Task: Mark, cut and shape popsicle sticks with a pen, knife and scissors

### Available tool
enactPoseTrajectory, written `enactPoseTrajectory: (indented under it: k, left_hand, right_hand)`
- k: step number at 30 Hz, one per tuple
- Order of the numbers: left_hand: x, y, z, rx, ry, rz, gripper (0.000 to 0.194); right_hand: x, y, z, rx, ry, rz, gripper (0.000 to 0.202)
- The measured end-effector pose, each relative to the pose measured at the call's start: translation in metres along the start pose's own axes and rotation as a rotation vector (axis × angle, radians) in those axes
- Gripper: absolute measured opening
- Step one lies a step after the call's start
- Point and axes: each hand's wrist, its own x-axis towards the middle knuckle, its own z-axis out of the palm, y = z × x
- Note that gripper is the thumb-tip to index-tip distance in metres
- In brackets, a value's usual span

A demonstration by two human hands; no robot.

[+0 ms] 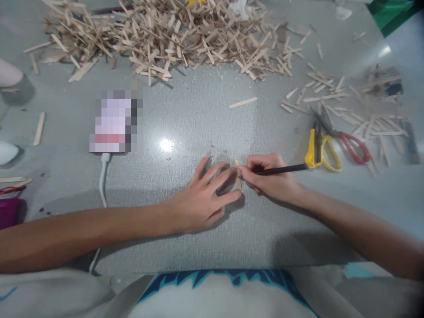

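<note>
A short, flat wooden stick (237, 163) lies on the table, pointing away from me. My left hand (207, 194) holds it down, fingers spread and fingertips pressing on its left side and lower part. My right hand (270, 174) is closed around a slim black pencil (285, 169), whose tip meets the stick between the two hands. Whether it has left a mark there I cannot make out. One more loose stick (243, 103) lies farther up the table.
Wooden sticks are heaped in a large pile (172, 39) at the back. Yellow-handled scissors (311, 152) and red-handled scissors (359, 148) lie at right near scattered sticks. A blurred-out phone (112, 119) with a white cable (102, 181) is at left, beyond my forearm.
</note>
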Motion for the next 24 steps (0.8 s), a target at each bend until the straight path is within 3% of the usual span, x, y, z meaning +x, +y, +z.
enactPoseTrajectory:
  k: [9, 24]
  left_hand:
    - [0.0013, 0.0003, -0.0019, 0.027, -0.07, 0.001, 0.045]
    - [0.0031, 0.0013, -0.0005, 0.032, -0.084, -0.008, 0.047]
  right_hand:
    - [-0.0002, -0.0008, 0.0005, -0.012, 0.004, 0.014, 0.049]
    - [0.0009, -0.002, -0.0007, -0.009, -0.003, -0.001, 0.048]
